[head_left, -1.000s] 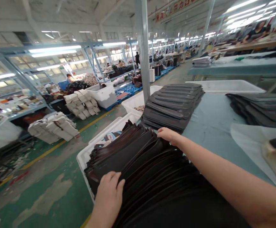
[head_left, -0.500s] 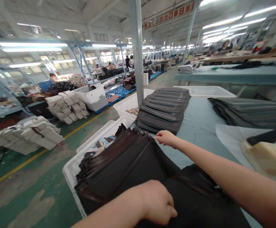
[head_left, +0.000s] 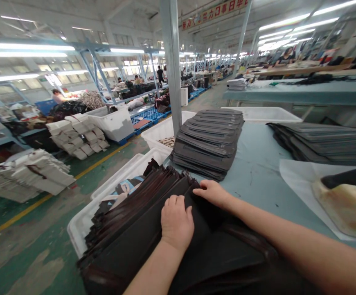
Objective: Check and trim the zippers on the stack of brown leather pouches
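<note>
A thick fanned stack of dark brown leather-like pieces lies in front of me, hanging over the table's left edge above a white bin. My left hand lies flat on top of the stack, fingers stretched forward. My right hand rests on the stack's far corner, fingers pressed down on the top piece. Neither hand grips anything that I can make out.
A stack of grey-black pieces sits further along the blue-grey table, another dark stack at right. White paper with a cream-coloured object lies near right. White bins, a steel post and bundles on the green floor at left.
My left hand has moved from the stack's near left edge up onto its middle and lies flat. The right hand has stayed at the far corner. The view has shifted.
</note>
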Action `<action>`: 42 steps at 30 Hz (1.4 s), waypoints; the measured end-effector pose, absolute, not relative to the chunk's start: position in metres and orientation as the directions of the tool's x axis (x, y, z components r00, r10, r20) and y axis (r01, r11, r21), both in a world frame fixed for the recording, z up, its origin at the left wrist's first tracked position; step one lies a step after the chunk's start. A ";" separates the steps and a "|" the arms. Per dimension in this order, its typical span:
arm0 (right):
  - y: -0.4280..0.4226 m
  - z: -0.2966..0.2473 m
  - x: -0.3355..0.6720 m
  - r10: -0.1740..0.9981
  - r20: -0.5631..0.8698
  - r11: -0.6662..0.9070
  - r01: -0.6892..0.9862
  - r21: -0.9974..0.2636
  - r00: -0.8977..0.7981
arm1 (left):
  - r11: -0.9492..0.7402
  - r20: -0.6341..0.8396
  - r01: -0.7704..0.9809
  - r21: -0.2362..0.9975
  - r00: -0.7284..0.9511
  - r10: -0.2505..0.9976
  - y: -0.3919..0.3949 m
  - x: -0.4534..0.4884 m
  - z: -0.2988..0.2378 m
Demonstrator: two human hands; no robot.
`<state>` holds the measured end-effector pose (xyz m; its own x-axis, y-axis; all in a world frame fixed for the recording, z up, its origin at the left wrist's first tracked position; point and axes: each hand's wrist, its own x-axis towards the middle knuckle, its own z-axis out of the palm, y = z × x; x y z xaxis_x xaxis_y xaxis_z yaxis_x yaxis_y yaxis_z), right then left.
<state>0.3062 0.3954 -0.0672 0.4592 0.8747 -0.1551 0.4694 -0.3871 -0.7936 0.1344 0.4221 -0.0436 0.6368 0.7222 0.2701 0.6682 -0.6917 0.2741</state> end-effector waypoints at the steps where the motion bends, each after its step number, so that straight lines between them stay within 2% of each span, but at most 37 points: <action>1: 0.394 -0.065 0.306 0.885 -0.173 -0.367 0.421 -0.829 0.432 | -0.681 0.263 0.680 0.272 0.628 0.732 0.424 0.134 -0.044; 5: 0.384 -0.053 0.307 0.909 -0.237 -0.320 0.206 -0.925 0.344 | -0.679 0.254 0.672 0.295 0.630 0.734 0.419 0.136 -0.039; 7: 0.376 -0.044 0.309 0.912 -0.290 -0.308 0.017 -0.951 0.288 | -0.656 0.202 0.673 0.341 0.629 0.750 0.412 0.137 -0.034; 10: 0.364 -0.030 0.311 0.917 -0.364 -0.295 -0.333 -0.896 0.166 | -0.664 0.086 0.651 0.368 0.687 0.721 0.400 0.138 -0.026; 11: 0.360 -0.026 0.311 0.914 -0.380 -0.299 -0.395 -0.869 0.144 | -0.684 0.068 0.630 0.368 0.715 0.696 0.396 0.139 -0.024; 13: 0.352 -0.019 0.309 0.895 -0.418 -0.332 -0.392 -0.858 0.156 | -0.712 0.069 0.586 0.387 0.751 0.656 0.389 0.139 -0.023; 18: 0.336 -0.013 0.295 0.834 -0.493 -0.454 -0.199 -0.868 0.249 | -0.725 0.010 0.530 0.439 0.805 0.594 0.372 0.136 -0.019; 22: 0.322 -0.015 0.281 0.795 -0.361 -0.421 0.016 -0.907 0.487 | -0.763 -0.094 0.482 0.430 0.865 0.493 0.360 0.136 -0.010; 25: 0.312 -0.017 0.276 0.764 -0.230 -0.370 0.118 -0.921 0.603 | -0.710 -0.122 0.461 0.532 0.872 0.475 0.357 0.136 -0.008; 27: 0.306 -0.016 0.277 0.768 -0.233 -0.347 0.082 -0.934 0.596 | -0.607 -0.148 0.440 0.662 0.870 0.469 0.357 0.136 -0.010; 29: 0.300 -0.013 0.280 0.786 -0.325 -0.340 -0.071 -0.938 0.526 | -0.492 -0.188 0.411 0.767 0.878 0.440 0.358 0.136 -0.012; 31: 0.296 -0.009 0.282 0.776 -0.444 -0.363 -0.259 -0.895 0.448 | -0.439 -0.211 0.379 0.815 0.899 0.384 0.357 0.135 -0.014; 33: 0.291 -0.006 0.285 0.760 -0.515 -0.389 -0.357 -0.849 0.396 | -0.452 -0.193 0.336 0.826 0.923 0.333 0.355 0.135 -0.015; 35: 0.287 -0.005 0.288 0.779 -0.520 -0.392 -0.376 -0.840 0.351 | -0.481 -0.169 0.309 0.821 0.935 0.312 0.353 0.136 -0.016; 42: 0.271 -0.012 0.299 0.912 -0.374 -0.283 -0.402 -0.871 0.169 | -0.506 -0.185 0.347 0.790 0.921 0.342 0.353 0.140 -0.021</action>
<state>0.2988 0.2708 -0.0124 0.1688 0.9118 -0.3744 -0.4017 -0.2832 -0.8709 0.1401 0.3525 -0.0211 0.9213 0.3420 -0.1850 0.3465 -0.5063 0.7897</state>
